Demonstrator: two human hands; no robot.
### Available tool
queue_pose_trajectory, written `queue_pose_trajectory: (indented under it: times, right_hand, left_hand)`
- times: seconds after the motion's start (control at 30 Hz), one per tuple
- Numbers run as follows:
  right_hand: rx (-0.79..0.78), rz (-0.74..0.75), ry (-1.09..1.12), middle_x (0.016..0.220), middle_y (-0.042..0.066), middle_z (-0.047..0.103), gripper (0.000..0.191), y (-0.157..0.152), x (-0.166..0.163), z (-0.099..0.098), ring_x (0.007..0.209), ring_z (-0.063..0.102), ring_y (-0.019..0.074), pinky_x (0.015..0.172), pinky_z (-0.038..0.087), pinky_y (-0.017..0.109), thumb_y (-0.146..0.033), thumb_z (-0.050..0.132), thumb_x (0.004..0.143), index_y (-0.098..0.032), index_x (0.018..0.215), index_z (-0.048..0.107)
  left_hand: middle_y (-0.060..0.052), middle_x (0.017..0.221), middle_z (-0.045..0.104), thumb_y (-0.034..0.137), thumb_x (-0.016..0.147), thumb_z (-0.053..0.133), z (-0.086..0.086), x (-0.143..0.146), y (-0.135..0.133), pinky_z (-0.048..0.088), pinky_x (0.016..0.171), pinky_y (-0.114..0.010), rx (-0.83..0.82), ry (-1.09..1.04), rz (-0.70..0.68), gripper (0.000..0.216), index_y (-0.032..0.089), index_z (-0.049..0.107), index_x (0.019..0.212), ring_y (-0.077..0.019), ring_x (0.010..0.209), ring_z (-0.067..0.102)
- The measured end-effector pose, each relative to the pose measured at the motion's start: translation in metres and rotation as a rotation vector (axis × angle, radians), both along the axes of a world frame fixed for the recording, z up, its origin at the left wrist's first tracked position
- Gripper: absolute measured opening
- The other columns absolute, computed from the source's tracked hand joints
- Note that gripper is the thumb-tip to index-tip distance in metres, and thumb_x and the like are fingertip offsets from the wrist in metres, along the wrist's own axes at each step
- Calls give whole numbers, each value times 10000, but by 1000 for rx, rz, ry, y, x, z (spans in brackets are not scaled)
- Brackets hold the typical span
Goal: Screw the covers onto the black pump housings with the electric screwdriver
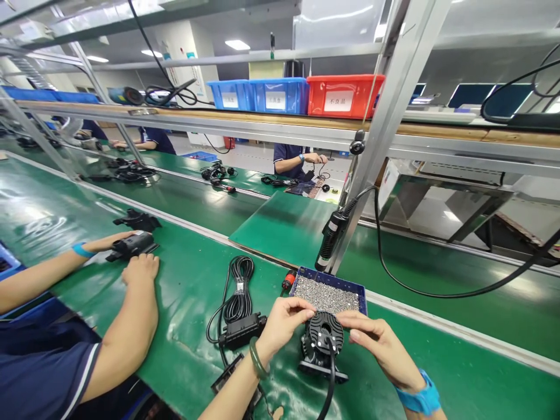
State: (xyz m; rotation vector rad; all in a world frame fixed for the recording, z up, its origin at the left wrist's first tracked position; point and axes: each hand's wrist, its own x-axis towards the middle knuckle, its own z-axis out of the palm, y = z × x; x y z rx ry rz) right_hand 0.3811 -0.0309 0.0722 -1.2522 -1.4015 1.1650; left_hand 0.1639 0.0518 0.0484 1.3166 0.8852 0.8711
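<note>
A black pump-like unit (324, 344) with a round, slotted cover and a thick cable stands on the green bench before me. My left hand (286, 324), wearing a green bangle, is closed with thumb and fingers at the upper left edge of the cover. From the other side, my right hand (376, 338) has its fingers bent against the cover's upper right rim; a blue band circles that wrist. Anything small between the fingertips is hidden. Just behind the unit sits a blue tray (364, 291) full of small silver screws (326, 294).
A black electric screwdriver (332, 236) hangs above the tray. Left of my hands lie a coiled black cable (240, 280) and a black box (242, 331). A co-worker's hands (140, 271) handle a black part (133, 245). Blue and red bins (345, 96) line the shelf.
</note>
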Motion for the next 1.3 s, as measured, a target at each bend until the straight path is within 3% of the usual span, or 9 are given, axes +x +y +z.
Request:
queue_pose_trajectory:
  times: [0.17, 0.3, 0.43, 0.6, 0.67, 0.8, 1.03, 1.17, 1.3]
  right_hand:
    - [-163, -149, 71, 1211, 136, 714, 438, 2, 5, -1, 1106, 654, 300, 847, 576, 404, -568, 653, 819, -230, 1072, 771]
    - [92, -298, -77, 1319, 154, 639, 590, 47, -3, 11, 1193, 611, 286, 978, 527, 454, -590, 575, 864, -200, 1306, 604]
    - [402, -351, -176, 1502, 173, 456, 698, 108, -22, 32, 1352, 479, 255, 1127, 391, 460, -511, 498, 917, -178, 1500, 306]
    - [450, -402, -149, 1029, 97, 688, 521, 144, -34, 45, 933, 638, 237, 909, 501, 421, -473, 630, 828, -161, 1234, 530]
    - [463, -467, -123, 935, 45, 658, 495, 135, -31, 49, 845, 603, 202, 833, 506, 381, -465, 699, 774, -179, 1152, 556]
    - [423, -559, 32, 843, -29, 603, 530, 86, -22, 77, 717, 564, 142, 713, 504, 325, -409, 802, 694, -229, 1140, 580]
    - [399, -361, 490, 538, -74, 559, 454, 11, -37, 148, 441, 476, 106, 452, 444, 241, -519, 758, 733, -272, 1076, 594]
    - [428, -282, 507, 470, -42, 550, 705, 8, -52, 156, 371, 459, 127, 381, 419, 266, -880, 510, 682, -238, 945, 635]
    - [426, -222, 452, 458, -33, 558, 760, 11, -61, 151, 346, 464, 131, 347, 410, 263, -906, 414, 711, -215, 922, 651]
  left_hand:
    - [-47, 831, 787, 296, 797, 667, 9, -6, 1, 526, 795, -288, 308, 150, -21, 164, 190, 792, 790, -180, 801, 694]
    - [-61, 889, 791, 365, 872, 631, 10, -15, -3, 535, 834, -314, 433, 192, -68, 231, 217, 808, 880, -189, 845, 707]
    - [-111, 1236, 709, 668, 877, 504, -9, -25, -23, 488, 1046, -411, 364, 45, -154, 569, 240, 721, 1184, -261, 1166, 644]
    - [-141, 1571, 390, 749, 577, 751, -40, -25, -48, 268, 1220, -555, 343, 78, -183, 1192, 287, 238, 1548, -357, 1443, 379]
    - [-154, 1588, 349, 674, 553, 823, -48, -18, -49, 237, 1225, -581, 389, 86, -189, 1259, 289, 170, 1558, -361, 1460, 348]
    - [-141, 1492, 463, 594, 579, 845, -54, -1, -42, 363, 1160, -539, 504, -56, -205, 946, 279, 432, 1369, -344, 1375, 467]
    - [-81, 1224, 603, 566, 580, 829, -54, 7, -38, 506, 942, -381, 431, -105, -174, 787, 241, 465, 1199, -234, 1027, 645]
    - [-61, 1156, 617, 476, 578, 826, -52, 6, -38, 509, 907, -367, 387, -73, -191, 743, 244, 468, 1186, -212, 960, 639]
    - [-50, 1146, 618, 431, 563, 827, -51, 6, -38, 511, 875, -345, 391, -82, -188, 744, 241, 473, 1188, -198, 933, 629]
